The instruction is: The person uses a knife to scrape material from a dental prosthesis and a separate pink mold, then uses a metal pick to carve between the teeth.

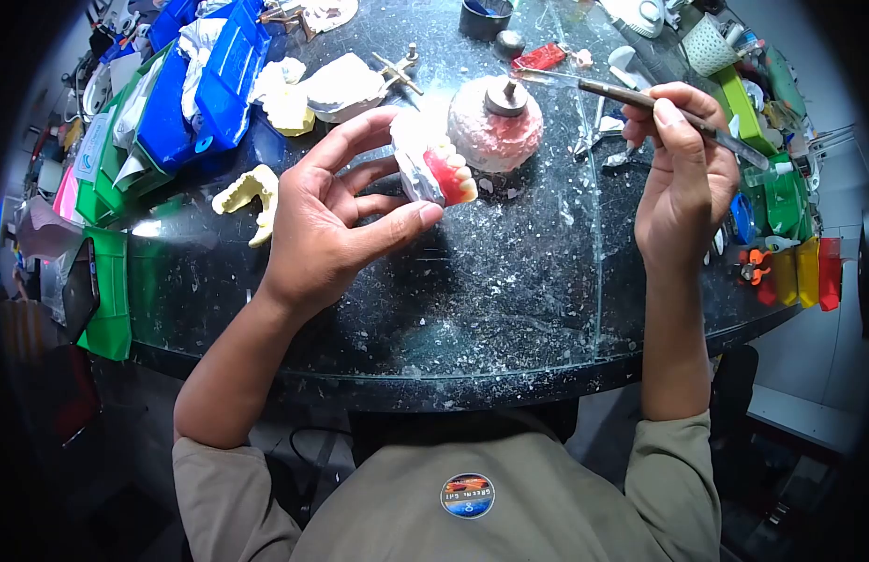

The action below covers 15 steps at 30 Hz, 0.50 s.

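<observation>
L hand [336, 201] is gripping a dental model [411, 159] w/ red wax [444, 174] & teeth [465, 180], thumb on the near edge, all above the worktop [509, 290]. Prob light & stiff but brittle, wax likely dents easily, so imo hold the white base. R hand [683, 169] has a slim tool [622, 94] pinched pen-style, tip nr a red block [541, 57], can't tell if touching. Pinkish dome [495, 136]'s btwn my hands, a bit beyond.

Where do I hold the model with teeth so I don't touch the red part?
Probably hold the model by its white base, coming from the left, where the left hand is. That side looks plain and chunky, while the red part and teeth face right.
</observation>
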{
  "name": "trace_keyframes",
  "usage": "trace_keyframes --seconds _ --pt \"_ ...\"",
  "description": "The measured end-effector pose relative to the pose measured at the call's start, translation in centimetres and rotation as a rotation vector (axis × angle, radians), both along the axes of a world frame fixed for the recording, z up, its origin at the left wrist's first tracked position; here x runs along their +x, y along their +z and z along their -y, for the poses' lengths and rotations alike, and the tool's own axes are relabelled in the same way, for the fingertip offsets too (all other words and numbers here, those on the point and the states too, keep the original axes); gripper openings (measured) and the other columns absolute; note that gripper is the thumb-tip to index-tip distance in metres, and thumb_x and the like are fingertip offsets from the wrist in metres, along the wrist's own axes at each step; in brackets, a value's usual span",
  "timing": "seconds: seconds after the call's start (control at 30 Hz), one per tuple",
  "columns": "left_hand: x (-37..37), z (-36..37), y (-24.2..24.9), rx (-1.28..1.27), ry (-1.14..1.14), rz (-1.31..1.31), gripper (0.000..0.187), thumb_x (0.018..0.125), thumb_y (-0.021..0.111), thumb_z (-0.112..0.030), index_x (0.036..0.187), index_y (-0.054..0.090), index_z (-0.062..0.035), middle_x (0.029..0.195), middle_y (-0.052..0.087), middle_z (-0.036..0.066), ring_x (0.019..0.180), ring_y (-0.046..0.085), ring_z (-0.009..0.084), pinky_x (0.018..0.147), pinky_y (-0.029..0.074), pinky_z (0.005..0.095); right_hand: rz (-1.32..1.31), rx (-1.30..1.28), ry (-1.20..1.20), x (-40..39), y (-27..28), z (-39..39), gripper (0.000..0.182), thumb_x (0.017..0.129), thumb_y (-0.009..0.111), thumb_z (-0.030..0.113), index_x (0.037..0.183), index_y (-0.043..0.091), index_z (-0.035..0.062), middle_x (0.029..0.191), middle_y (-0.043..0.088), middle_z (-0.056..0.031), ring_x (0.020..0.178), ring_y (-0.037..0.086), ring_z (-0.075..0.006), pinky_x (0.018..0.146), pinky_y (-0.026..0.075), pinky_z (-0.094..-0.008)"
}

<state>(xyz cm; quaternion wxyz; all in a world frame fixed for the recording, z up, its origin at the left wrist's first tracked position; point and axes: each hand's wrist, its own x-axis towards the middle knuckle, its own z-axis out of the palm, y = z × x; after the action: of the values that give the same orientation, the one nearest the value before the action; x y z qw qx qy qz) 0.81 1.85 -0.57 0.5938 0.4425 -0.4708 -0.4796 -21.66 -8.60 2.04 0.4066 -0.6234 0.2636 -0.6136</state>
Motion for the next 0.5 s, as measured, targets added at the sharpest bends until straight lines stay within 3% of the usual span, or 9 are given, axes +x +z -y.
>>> trace_keyframes --seconds 0.1,0.5 --pt "0.07 -0.12 0.37 0.052 -0.032 0.020 0.068 0.070 0.068 0.007 0.128 0.034 0.0095 0.121 0.047 0.019 0.108 0.053 0.0235 0.088 0.050 0.0330 0.002 0.007 -0.003 0.03 -0.04 -0.01 0.015 0.084 0.055 0.009 0.094 0.056 -0.0030 0.078 0.062 -0.0100 0.068 0.058 -0.0106 0.069 0.046 -0.0216" --pt "-0.03 -0.14 0.59 0.055 -0.011 0.042 0.068 0.068 0.069 0.007 0.127 0.036 0.0088 0.121 0.047 0.017 0.107 0.054 0.0216 0.083 0.052 0.0291 -0.007 0.007 -0.004 0.01 -0.04 -0.01 0.016 0.084 0.056 0.009 0.094 0.056 -0.0032 0.079 0.063 -0.0110 0.069 0.059 -0.0113 0.068 0.046 -0.0225"
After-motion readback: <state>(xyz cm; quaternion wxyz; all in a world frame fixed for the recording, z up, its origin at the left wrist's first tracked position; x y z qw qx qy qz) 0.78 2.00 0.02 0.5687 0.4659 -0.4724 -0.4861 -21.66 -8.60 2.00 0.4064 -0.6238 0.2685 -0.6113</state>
